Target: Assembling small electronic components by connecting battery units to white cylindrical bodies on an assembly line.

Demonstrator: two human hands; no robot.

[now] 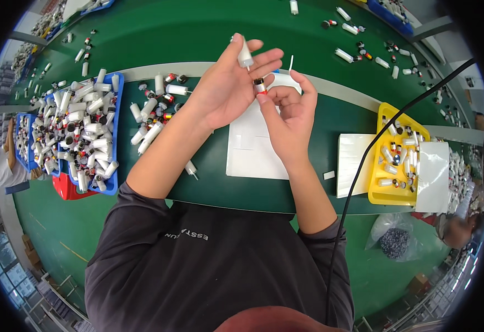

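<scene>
Near the right hand (pixel 292 116), white paper (pixel 256 160), black cable (pixel 441 83) crossing yellow tray's (pixel 375 185) edge

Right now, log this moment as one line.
left hand: holds white cylinder | right hand: holds small black-ended part | bench: white paper | left side: blue tray | right side: yellow tray

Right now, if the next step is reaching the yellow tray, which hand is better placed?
Probably the right hand: it is nearer the yellow tray, though it pinches a small red-and-black part. The left hand, holding a white cylinder, is farther from it.
</scene>
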